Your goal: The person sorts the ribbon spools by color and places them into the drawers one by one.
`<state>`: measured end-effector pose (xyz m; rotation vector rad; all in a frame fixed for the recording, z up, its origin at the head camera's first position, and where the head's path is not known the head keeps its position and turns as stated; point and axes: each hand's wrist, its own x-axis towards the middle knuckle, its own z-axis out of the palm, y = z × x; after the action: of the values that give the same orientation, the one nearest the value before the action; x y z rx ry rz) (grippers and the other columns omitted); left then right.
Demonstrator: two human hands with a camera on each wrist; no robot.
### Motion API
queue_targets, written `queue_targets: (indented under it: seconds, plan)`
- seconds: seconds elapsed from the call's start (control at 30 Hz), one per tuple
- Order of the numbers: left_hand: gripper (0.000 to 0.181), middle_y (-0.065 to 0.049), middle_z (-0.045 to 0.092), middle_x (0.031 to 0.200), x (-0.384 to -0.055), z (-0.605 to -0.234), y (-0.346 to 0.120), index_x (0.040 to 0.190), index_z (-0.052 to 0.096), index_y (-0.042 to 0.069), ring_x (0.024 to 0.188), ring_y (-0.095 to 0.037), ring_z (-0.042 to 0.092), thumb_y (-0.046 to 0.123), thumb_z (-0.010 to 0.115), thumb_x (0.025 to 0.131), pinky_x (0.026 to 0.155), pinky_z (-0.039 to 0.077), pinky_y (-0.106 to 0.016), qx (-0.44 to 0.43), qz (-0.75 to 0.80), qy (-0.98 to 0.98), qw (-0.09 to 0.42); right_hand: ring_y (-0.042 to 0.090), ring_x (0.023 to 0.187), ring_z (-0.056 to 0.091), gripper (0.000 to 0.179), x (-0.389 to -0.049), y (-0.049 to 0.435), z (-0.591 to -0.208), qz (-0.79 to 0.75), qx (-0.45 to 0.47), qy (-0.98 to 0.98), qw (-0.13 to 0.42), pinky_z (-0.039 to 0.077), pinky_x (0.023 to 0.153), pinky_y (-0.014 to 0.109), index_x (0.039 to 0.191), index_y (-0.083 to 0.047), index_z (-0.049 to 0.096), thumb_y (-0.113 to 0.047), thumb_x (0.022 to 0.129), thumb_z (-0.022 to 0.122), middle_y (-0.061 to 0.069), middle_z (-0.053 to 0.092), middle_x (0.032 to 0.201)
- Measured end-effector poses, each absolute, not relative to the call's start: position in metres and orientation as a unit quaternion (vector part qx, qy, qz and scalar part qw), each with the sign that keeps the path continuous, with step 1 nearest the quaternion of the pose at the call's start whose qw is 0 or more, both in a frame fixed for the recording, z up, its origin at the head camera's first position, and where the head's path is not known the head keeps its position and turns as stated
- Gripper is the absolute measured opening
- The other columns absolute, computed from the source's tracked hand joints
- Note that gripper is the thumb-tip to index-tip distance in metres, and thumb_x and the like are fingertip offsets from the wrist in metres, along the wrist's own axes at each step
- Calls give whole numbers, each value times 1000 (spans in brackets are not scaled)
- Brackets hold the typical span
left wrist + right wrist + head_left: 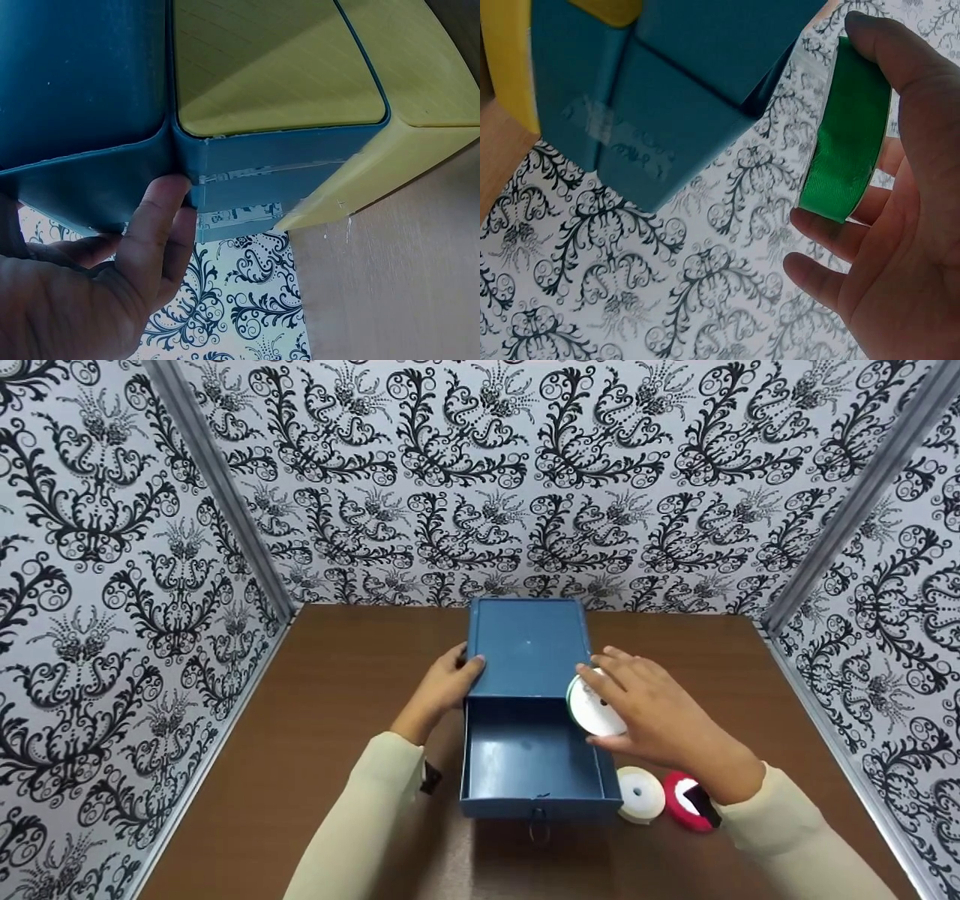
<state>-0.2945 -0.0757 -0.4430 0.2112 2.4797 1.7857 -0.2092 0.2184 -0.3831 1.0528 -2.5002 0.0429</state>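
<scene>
A blue drawer box (529, 649) stands on the table, its drawer (536, 761) pulled out toward me and holding nothing. My left hand (446, 679) grips the box's left side, thumb over the top edge; in the left wrist view its fingertips press the blue side wall. With my right hand (652, 701) I hold a spool of green ribbon (847, 131) by its rim, between thumb and fingers. Its white face (596, 712) shows in the head view, over the drawer's right wall. Beside the drawer lie a cream ribbon spool (640, 795) and a red ribbon spool (682, 799).
Lower down, the box has yellow parts (427, 64) near the table. A small ring pull (538, 832) hangs from the drawer front. Patterned walls (480, 480) enclose the brown table (322, 720) at the back and both sides.
</scene>
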Motion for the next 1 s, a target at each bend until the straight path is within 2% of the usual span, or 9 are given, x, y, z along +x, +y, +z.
queue_targets:
  seconds: [0.13,0.37,0.77,1.0]
  plan:
    - [53,-11,57,117,-295,-443,-75,138,41,10,95,-24,58,34,51,92,79,48,-37,70,577,813,35,34,128,35,91,-209,210,-382,3,395,-894,212,30,100,51,139,-11,40,-55,66,72,16,46,133]
    - [55,-10,57,116,-296,-441,-74,140,39,15,88,-26,60,35,52,91,60,52,-38,54,590,804,53,34,126,37,92,-210,197,-383,9,430,-873,230,31,98,51,138,-10,42,-54,64,74,15,47,131]
    - [54,-9,56,117,-294,-443,-77,139,42,16,91,-25,58,37,52,91,64,51,-37,59,584,808,48,31,129,33,92,-213,177,-391,-35,455,-865,209,30,99,52,141,-14,37,-62,68,67,13,44,136]
    - [53,-7,58,113,-293,-443,-77,137,43,16,88,-23,59,39,52,90,66,51,-36,54,583,809,50,29,130,32,91,-217,169,-399,-44,460,-864,201,30,100,51,141,-15,37,-61,68,68,11,43,137]
